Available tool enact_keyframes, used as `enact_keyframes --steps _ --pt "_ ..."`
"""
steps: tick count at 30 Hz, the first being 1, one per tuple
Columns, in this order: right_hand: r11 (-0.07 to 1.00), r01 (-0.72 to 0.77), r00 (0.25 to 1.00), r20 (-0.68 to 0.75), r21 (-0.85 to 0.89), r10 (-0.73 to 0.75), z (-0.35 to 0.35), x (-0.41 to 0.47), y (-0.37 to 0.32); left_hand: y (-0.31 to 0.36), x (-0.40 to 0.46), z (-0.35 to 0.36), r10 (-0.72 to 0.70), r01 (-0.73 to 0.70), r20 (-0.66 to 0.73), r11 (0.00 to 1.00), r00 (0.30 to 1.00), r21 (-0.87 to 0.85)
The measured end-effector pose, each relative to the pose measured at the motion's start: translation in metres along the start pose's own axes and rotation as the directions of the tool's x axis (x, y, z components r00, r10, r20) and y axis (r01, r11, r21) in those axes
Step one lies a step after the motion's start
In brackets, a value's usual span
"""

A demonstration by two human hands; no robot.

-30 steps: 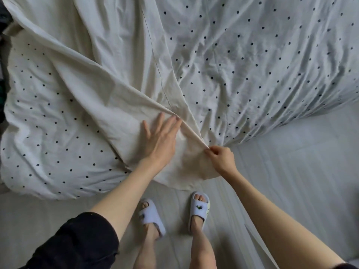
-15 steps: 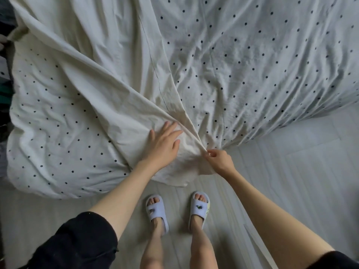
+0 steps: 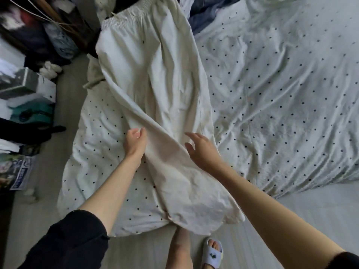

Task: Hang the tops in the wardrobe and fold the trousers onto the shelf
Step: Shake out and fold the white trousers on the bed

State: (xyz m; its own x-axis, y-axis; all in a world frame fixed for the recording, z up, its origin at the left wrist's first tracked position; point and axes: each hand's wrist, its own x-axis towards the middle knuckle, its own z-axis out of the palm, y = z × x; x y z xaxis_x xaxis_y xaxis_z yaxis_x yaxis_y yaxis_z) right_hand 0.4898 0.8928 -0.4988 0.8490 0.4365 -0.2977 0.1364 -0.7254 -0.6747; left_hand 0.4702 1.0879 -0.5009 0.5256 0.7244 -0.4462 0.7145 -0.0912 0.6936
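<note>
Head view looks down on cream trousers (image 3: pixel 155 78) spread lengthwise over a dotted duvet (image 3: pixel 281 105), the elastic waistband at the far end and the leg hems hanging over the near edge of the bed. Left hand (image 3: pixel 135 142) sits at the left edge of the trousers about midway along, its fingers curled round a raised fold of the cloth and gripping it. Right hand (image 3: pixel 202 150) hovers over the right side of the same leg, fingers spread and straight, holding nothing; whether the palm touches the cloth cannot be told. A black sleeve (image 3: pixel 73 241) covers the left upper arm. Near the bottom edge a pale slipper (image 3: pixel 212 253) shows on one foot on the light floor (image 3: pixel 310 210). Dark blue clothing (image 3: pixel 206 10) lies at the far side of the bed beyond the waistband. To the left, blurred boxes and bags (image 3: pixel 25 84) crowd the floor beside the bed.
</note>
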Motion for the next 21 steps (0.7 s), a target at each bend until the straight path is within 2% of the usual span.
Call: enact_keyframes --steps 3,7,10,12,14,15,17,21 --pt "0.984 0.151 0.987 -0.034 -0.095 -0.155 -0.002 0.050 -0.039 0.037 0.058 -0.011 -0.018 0.016 -0.040 0.999 0.999 -0.045" --pt "0.894 0.314 0.946 0.021 -0.319 -0.324 -0.001 0.120 -0.083 0.079 0.130 -0.021 -0.143 0.148 0.037 0.973 0.989 -0.177" --pt "0.815 0.283 0.955 0.073 -0.505 -0.287 0.000 0.155 -0.096 0.091 0.153 -0.028 -0.305 0.344 0.169 0.887 0.937 -0.309" --pt "0.777 0.222 0.973 0.080 -0.589 -0.217 -0.001 0.172 -0.095 0.093 0.159 -0.033 -0.412 0.511 0.316 0.776 0.855 -0.369" --pt "0.757 0.181 0.983 0.091 -0.628 -0.160 0.001 0.188 -0.094 0.093 0.166 -0.040 -0.438 0.601 0.423 0.675 0.793 -0.428" --pt "0.740 0.177 0.984 0.110 -0.649 -0.139 0.003 0.194 -0.093 0.092 0.168 -0.043 -0.413 0.600 0.447 0.658 0.793 -0.455" --pt "0.695 0.184 0.983 0.150 -0.695 -0.110 0.008 0.205 -0.090 0.091 0.169 -0.050 -0.349 0.540 0.425 0.663 0.835 -0.518" --pt "0.604 0.204 0.967 0.256 -0.770 0.000 0.011 0.220 -0.089 0.097 0.157 -0.070 -0.250 0.276 0.130 0.746 0.960 -0.606"
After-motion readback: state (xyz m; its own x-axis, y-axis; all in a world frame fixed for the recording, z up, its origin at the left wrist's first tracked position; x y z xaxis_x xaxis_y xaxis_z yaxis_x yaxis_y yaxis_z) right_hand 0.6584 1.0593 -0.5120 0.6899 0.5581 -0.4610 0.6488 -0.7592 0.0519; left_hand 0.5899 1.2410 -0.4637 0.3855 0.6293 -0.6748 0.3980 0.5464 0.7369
